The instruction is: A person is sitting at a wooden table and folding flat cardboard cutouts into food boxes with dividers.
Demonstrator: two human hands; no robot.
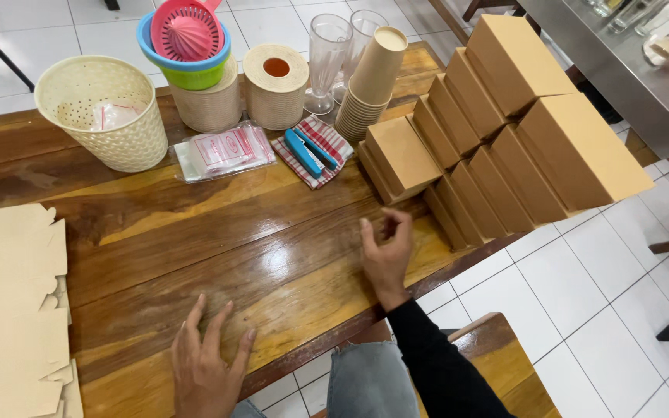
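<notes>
My left hand (207,364) lies flat on the wooden table (218,240) near its front edge, fingers spread, holding nothing. My right hand (386,251) hovers just above the table with fingers loosely curled and empty, a short way in front of the stacked brown cardboard boxes (505,131). The boxes stand in leaning rows at the table's right end, some reaching past its edge. A pile of flat unfolded cardboard sheets (9,302) lies at the left, beside my left hand.
Along the far edge stand a cream perforated basket (102,112), two tape rolls (276,89), stacked coloured bowls with a pink juicer (186,39), glass cups (327,58), stacked paper cups (369,85), plastic bags (222,149) and a striped cloth with a blue cutter (311,151). A metal counter (629,62) is right.
</notes>
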